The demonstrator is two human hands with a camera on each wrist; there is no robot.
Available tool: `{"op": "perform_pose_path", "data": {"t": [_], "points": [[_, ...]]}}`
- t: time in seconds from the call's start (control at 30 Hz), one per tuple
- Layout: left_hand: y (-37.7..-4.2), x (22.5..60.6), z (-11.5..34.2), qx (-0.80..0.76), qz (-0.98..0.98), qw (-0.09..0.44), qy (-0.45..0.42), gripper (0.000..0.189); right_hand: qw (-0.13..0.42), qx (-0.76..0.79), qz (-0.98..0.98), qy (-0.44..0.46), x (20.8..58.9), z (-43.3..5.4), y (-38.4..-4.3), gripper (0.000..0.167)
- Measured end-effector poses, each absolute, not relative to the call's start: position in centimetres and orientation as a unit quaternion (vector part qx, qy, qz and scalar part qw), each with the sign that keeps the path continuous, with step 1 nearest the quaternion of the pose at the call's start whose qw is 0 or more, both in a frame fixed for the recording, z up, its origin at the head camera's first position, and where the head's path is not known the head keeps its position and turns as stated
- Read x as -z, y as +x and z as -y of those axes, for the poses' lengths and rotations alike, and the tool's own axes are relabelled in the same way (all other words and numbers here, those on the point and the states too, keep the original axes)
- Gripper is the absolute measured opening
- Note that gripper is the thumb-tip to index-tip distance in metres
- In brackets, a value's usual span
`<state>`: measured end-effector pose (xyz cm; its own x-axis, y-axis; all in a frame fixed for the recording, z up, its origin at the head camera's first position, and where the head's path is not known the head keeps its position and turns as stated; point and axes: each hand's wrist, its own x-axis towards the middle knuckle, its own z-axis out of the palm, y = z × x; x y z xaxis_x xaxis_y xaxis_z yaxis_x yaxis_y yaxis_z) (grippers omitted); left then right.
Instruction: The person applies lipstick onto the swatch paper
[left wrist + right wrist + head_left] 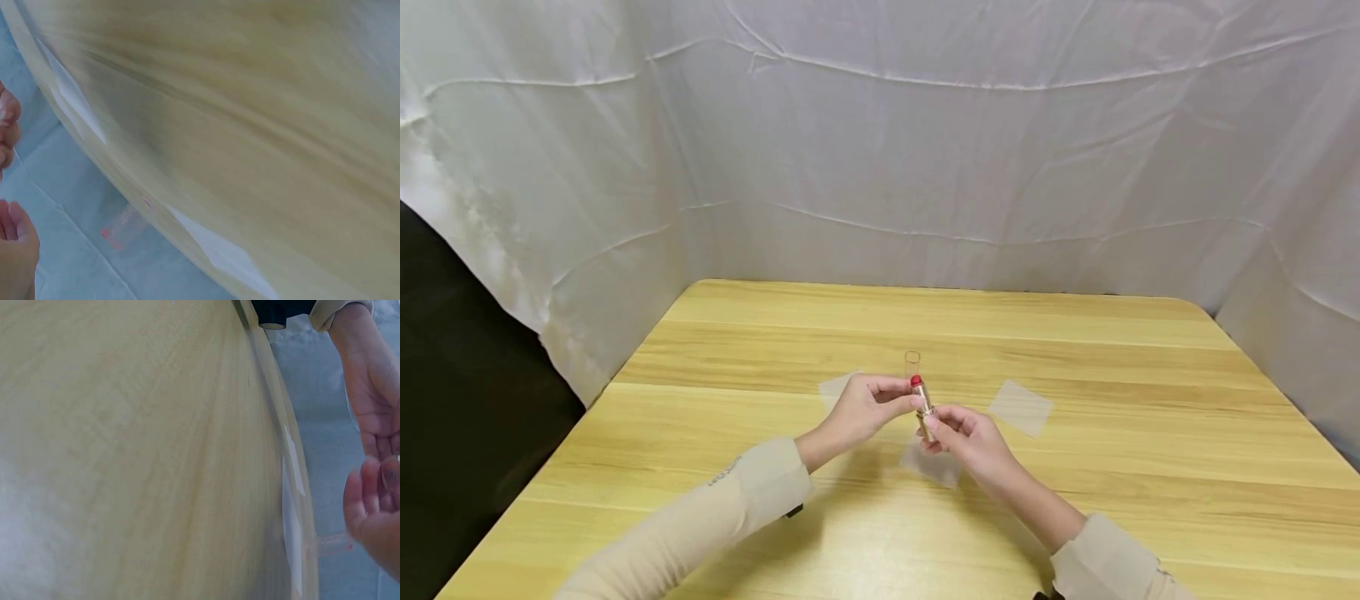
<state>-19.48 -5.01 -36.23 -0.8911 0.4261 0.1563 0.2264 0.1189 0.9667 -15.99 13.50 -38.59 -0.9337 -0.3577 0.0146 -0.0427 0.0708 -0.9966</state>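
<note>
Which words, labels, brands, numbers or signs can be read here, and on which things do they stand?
None can be read clearly.
Left sleeve: dark lettering, too small and blurred to read.
Right sleeve: dark marks near the picture's bottom, unreadable.
Lipstick: no readable text.

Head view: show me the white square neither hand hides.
The rightmost square, fully visible; left hand partly hides the leftmost square, right hand the middle square.

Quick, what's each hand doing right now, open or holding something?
Left hand: closed, pinching the upper part of the lipstick.
Right hand: closed, gripping the same lipstick lower down.
</note>
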Motion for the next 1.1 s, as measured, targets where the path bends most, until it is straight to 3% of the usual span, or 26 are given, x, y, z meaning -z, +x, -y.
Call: {"op": "perform_pose_path", "data": {"t": [0.2, 0.53, 1.1], "points": [[-20.1, 36.3, 6.4, -0.587, -0.781, 0.066, 0.203, 0.041, 0.098, 0.67, -0.731, -0.089, 38.0, -12.9, -16.4, 0.036], [-21.2, 36.6, 9.1, -0.447, -0.867, -0.032, 0.217, 0.068, 0.073, 0.683, -0.724, -0.062, 37.7, -12.7, -17.6, 0.03], [-22.9, 38.3, 13.3, -0.33, -0.925, 0.016, 0.188, 0.097, 0.016, 0.703, -0.709, -0.041, 36.9, -10.4, -20.5, 0.028]]}}
